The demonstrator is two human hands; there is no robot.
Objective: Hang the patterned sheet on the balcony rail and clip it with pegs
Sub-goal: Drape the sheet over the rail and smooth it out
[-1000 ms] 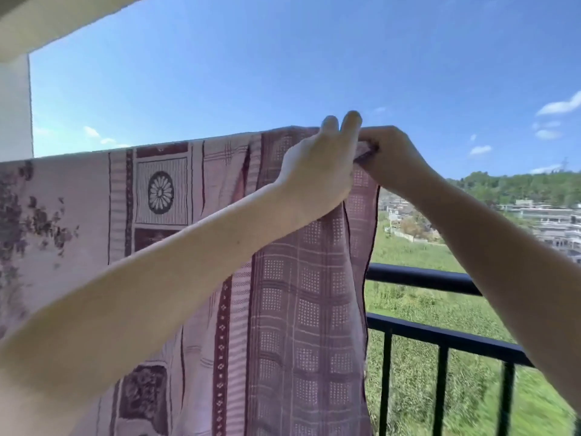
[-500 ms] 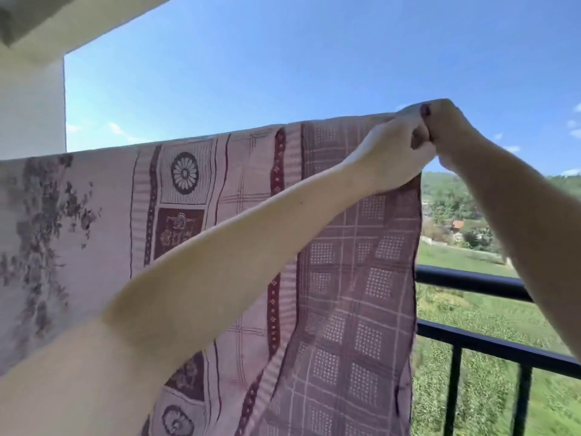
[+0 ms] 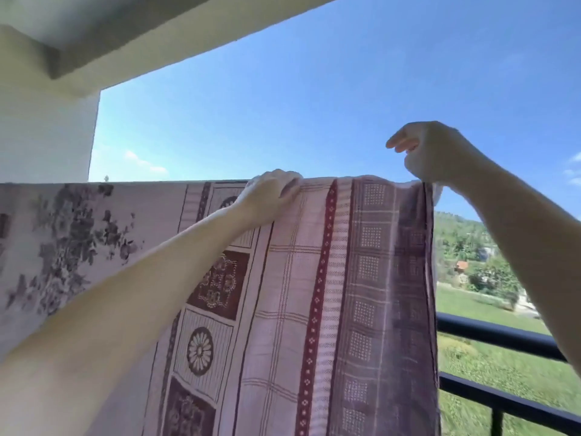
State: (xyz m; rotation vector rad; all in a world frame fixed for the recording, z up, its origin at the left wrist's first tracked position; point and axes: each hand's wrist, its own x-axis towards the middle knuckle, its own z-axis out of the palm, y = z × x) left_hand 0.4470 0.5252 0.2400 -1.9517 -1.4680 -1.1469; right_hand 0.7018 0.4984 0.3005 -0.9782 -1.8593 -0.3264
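Overhead, the patterned sheet [image 3: 314, 278] hangs as a broad curtain, its top edge running level from nine o'clock toward two o'clock, with what carries it hidden behind the cloth. Its left part shows a grey-purple flower print, the middle has dark red panels with round medallions, and the right part is a purple check of dotted squares.

At the centre, the left hand [image 3: 270, 193] lies on the top edge, its grip closed over the fabric with the fingers curled over the far side. Toward two o'clock, the right hand [image 3: 434, 152] sits just above the sheet's upper right corner; its lower fingers seem to pinch that corner, which rises to a small peak under it, while the upper fingers point left and are spread loose. Whether it holds a peg I cannot tell.

Down at four o'clock, the black balcony rail [image 3: 496, 338] shows beside the sheet's right edge, with a lower bar beneath it. Beyond it lie green fields, trees and a red-roofed house [image 3: 461, 265]. A pale ceiling [image 3: 110, 29] fills eleven o'clock.
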